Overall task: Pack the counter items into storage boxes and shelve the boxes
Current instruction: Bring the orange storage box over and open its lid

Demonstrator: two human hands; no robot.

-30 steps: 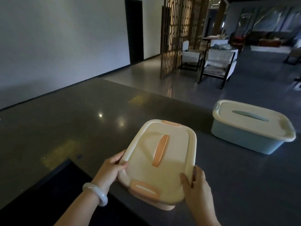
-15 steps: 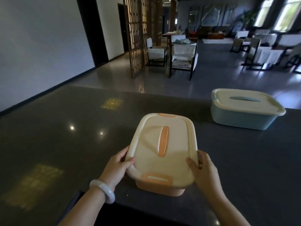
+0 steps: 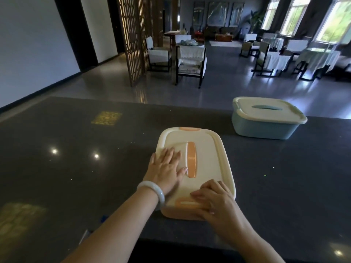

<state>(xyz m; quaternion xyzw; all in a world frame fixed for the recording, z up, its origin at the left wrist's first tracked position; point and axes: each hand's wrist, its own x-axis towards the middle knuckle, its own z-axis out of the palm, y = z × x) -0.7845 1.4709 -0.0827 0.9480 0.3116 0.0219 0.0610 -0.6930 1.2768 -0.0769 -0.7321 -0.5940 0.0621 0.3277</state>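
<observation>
The orange storage box [image 3: 207, 160] is sitting lidded on the dark counter [image 3: 76, 168], contents hidden. The left hand [image 3: 165, 168] is pressing flat on its lid; the right hand [image 3: 214, 200] is curling over the near latch [image 3: 185, 203]. The closed blue storage box [image 3: 266, 118] is lying at two o'clock.

Two bare forearms, no sleeves, pale smooth bangle [image 3: 152, 192] on left wrist, right wrist unadorned

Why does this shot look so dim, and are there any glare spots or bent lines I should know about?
Head view: light comes mainly from the windows far right, leaving the counter dark; small ceiling-light glints shine on its polished top beside the orange box; the wide-angle lens bows the counter's far edge; the left hand looks slightly soft.
</observation>
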